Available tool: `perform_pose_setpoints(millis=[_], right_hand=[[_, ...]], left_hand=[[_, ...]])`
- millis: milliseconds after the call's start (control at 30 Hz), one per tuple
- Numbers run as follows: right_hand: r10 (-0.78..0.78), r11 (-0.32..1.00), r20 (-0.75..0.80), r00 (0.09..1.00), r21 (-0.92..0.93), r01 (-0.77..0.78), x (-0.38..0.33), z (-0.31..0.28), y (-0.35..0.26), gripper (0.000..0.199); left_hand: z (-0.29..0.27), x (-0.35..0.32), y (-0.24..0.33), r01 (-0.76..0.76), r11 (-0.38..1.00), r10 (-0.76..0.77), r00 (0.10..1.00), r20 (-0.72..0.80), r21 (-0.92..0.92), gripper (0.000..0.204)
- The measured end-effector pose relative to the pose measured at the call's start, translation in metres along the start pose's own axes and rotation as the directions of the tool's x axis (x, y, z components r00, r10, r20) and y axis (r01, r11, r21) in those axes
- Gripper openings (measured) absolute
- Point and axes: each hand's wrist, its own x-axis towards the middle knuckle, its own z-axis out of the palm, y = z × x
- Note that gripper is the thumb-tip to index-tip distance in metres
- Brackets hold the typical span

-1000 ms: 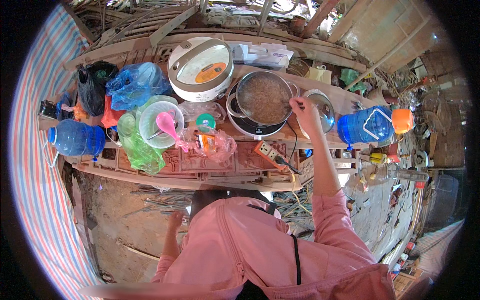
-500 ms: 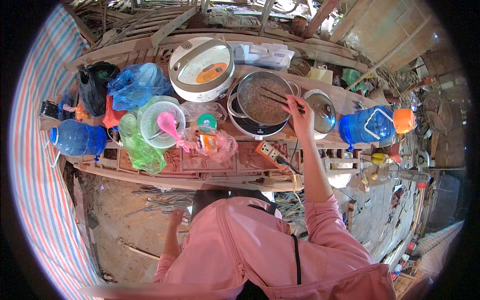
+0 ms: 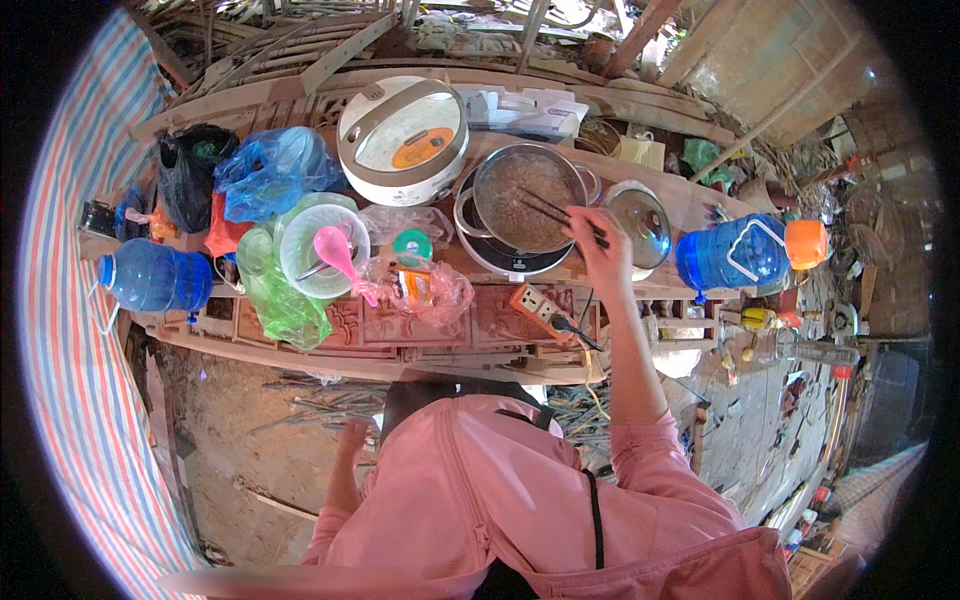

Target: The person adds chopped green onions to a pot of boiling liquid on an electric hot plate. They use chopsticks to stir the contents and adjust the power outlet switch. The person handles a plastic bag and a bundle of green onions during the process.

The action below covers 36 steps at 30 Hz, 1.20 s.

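My right hand (image 3: 603,240) is closed round a pair of dark chopsticks (image 3: 543,208), whose tips reach into a metal pot (image 3: 481,222). Brownish food with liquid (image 3: 527,190) fills the pot; I cannot make out its kind. Beneath the pot is a round white electric cooker base (image 3: 515,262) with a black front panel. Just right of my hand lies a glass lid (image 3: 640,228) with a metal rim. My left hand (image 3: 352,437) hangs low beside my lap, away from the table, its fingers too unclear to read.
A white rice cooker (image 3: 402,140) stands left of the pot. A plastic bowl (image 3: 300,272) with a pink ladle (image 3: 335,250) sits among plastic bags. Blue water jugs (image 3: 745,250) flank both ends. A power strip (image 3: 537,303) with a plugged-in cord hangs at the front edge.
My right hand has shifted slightly down and right, and the chopsticks have moved a little lower in the pot. My left hand stays low beside my lap.
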Motion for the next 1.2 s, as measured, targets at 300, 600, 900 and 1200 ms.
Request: perform_pose_setpoints(millis=[300,600,900,1200], right_hand=[[-0.430,0.790,-0.059,0.901,-0.508,0.344,-0.066,-0.019,-0.032,0.023],[-0.335,0.774,0.091,0.938,-0.540,0.329,-0.123,0.001,0.021,0.033],[-0.235,0.823,0.095,0.967,-0.510,0.250,-0.121,0.015,0.003,0.029],[-0.416,0.826,0.314,0.854,-0.262,0.499,-0.109,0.128,-0.041,0.030]], left_hand=[[-0.006,-0.027,0.066,0.088,0.977,-0.071,0.993,0.097,-0.192,0.035],[-0.005,0.015,0.039,0.035,0.999,-0.036,0.999,0.023,0.038,0.040],[-0.007,0.029,0.060,-0.106,0.992,0.102,0.993,0.062,0.069,0.029],[-0.026,0.020,0.170,-0.632,0.772,0.635,0.772,0.026,-0.065,0.033]])
